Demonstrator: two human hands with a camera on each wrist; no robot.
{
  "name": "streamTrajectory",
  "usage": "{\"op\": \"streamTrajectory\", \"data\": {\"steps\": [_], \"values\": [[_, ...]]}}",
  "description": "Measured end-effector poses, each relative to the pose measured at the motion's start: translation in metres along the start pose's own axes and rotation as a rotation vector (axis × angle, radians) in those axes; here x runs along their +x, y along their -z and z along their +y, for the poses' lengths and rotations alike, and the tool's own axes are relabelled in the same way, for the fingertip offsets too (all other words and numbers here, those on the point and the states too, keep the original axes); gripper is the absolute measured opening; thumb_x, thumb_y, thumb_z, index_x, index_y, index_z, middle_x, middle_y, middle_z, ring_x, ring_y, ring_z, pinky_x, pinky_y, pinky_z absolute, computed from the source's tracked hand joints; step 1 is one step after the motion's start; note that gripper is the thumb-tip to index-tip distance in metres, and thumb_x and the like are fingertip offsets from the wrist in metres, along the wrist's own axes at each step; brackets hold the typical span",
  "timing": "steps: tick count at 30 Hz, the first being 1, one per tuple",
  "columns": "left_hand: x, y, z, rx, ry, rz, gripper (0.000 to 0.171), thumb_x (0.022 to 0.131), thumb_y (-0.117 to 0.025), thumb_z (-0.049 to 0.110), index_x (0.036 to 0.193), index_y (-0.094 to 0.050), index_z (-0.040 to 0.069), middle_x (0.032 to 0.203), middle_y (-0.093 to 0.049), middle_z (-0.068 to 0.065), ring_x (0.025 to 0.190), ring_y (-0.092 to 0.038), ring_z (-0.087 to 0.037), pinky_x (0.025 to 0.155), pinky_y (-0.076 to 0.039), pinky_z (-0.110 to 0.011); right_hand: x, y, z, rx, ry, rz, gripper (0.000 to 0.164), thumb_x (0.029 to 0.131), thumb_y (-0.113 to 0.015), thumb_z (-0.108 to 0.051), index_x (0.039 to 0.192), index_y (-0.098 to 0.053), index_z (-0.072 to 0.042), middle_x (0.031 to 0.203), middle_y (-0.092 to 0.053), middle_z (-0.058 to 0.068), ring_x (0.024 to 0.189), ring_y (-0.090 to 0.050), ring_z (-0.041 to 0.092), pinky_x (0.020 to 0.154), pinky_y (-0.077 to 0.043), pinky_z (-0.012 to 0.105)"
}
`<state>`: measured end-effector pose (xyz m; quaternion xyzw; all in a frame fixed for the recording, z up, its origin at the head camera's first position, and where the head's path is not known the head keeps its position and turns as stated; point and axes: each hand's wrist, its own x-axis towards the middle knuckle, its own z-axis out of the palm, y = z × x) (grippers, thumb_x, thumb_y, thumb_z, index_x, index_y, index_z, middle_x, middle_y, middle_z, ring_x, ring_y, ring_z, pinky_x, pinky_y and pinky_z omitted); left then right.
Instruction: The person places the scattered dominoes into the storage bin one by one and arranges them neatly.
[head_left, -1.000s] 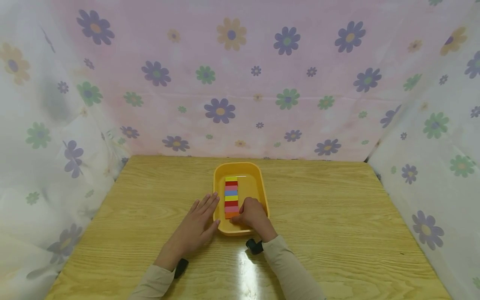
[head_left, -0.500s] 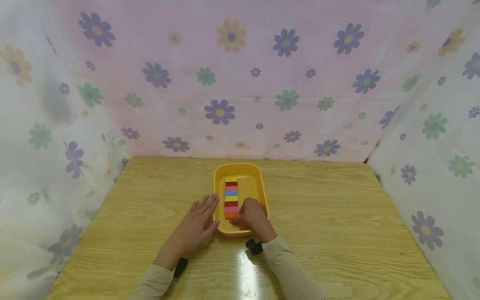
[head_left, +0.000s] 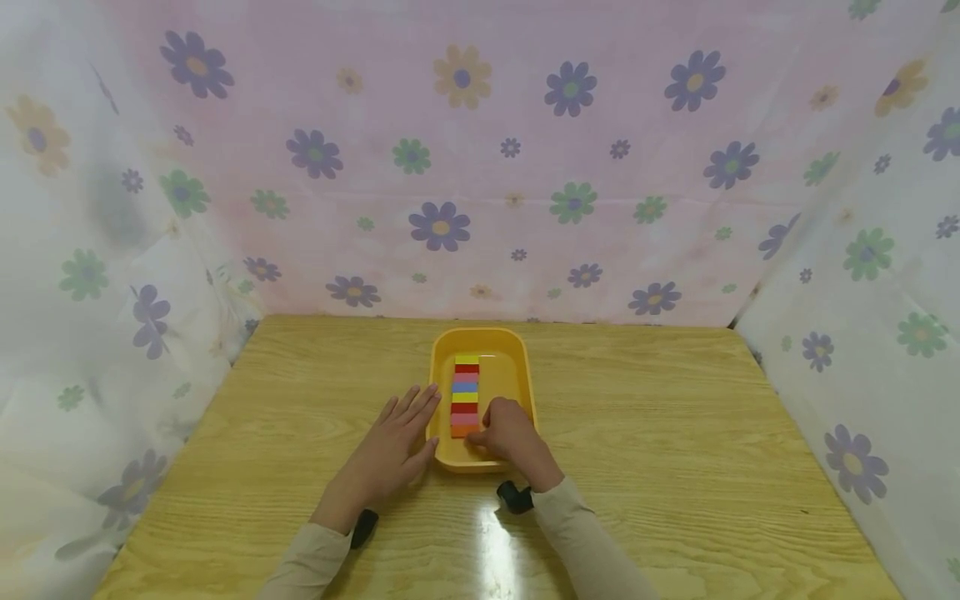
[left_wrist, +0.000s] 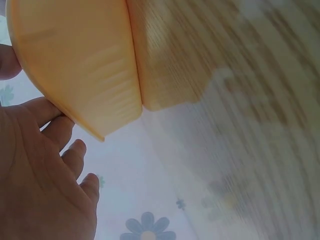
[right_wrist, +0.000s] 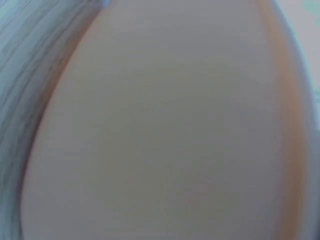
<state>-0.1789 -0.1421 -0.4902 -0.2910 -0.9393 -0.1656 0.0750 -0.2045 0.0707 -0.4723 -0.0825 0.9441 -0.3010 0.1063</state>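
In the head view, a yellow tray (head_left: 504, 375) stands on the table before me. A row of several coloured blocks (head_left: 464, 398) lies along its left side, with an orange block (head_left: 458, 432) at the near end. My left hand (head_left: 386, 454) lies along the tray's left rim, fingers extended and touching it. My right hand (head_left: 512, 433) reaches into the tray with curled fingers. Its thumb and forefinger pinch the right end of the orange block, partly covering it. In the right wrist view a blurred pale surface hides the fingers.
The wooden table (head_left: 660, 442) extends on both sides of the tray. A flowered curtain (head_left: 487, 167) surrounds its back and sides. Dark wrist mounts (head_left: 514, 497) sit under both wrists.
The tray's far end has shifted slightly right, with the row of blocks turning along with it. My right hand has moved slightly right; my left hand stays at the rim.
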Motion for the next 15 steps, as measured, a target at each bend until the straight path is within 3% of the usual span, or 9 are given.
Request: {"op": "streamTrajectory", "data": {"steps": [3, 7, 12, 15], "values": [[0.002, 0.0, -0.002, -0.002, -0.001, 0.002, 0.062, 0.094, -0.051, 0.033, 0.147, -0.028, 0.011, 0.154, -0.024, -0.001, 0.141, -0.018, -0.028, 0.112, -0.016, -0.053, -0.002, 0.004, -0.001, -0.008, 0.043, 0.007, 0.03, 0.078, -0.074, -0.025, 0.084, -0.06, -0.001, 0.073, -0.055, 0.004, 0.063, -0.049, 0.016, 0.056, -0.043, 0.026], [0.003, 0.001, -0.004, -0.016, -0.019, 0.008, 0.062, 0.094, -0.052, 0.032, 0.147, -0.029, 0.011, 0.153, -0.025, -0.003, 0.141, -0.018, -0.029, 0.111, -0.017, -0.055, -0.005, 0.012, 0.001, -0.007, 0.145, 0.032, 0.031, 0.088, -0.064, -0.025, 0.106, -0.06, 0.0, 0.097, -0.062, 0.009, 0.083, -0.058, 0.021, 0.074, -0.051, 0.033], [0.007, 0.007, -0.008, -0.009, -0.037, 0.049, 0.058, 0.094, -0.052, 0.032, 0.145, -0.034, 0.009, 0.151, -0.029, -0.009, 0.14, -0.021, -0.032, 0.11, -0.019, -0.057, -0.003, 0.024, 0.014, -0.044, 0.325, 0.116, 0.041, 0.094, -0.056, -0.028, 0.126, -0.054, -0.003, 0.126, -0.056, 0.01, 0.117, -0.05, 0.026, 0.099, -0.043, 0.041], [0.008, 0.01, -0.014, 0.04, 0.011, 0.063, 0.058, 0.096, -0.046, 0.037, 0.146, -0.032, 0.01, 0.152, -0.028, -0.008, 0.141, -0.02, -0.03, 0.111, -0.016, -0.055, -0.001, 0.031, 0.028, -0.073, 0.39, 0.18, 0.048, 0.094, -0.055, -0.032, 0.134, -0.049, -0.005, 0.138, -0.047, 0.009, 0.127, -0.041, 0.026, 0.106, -0.035, 0.043]]}}
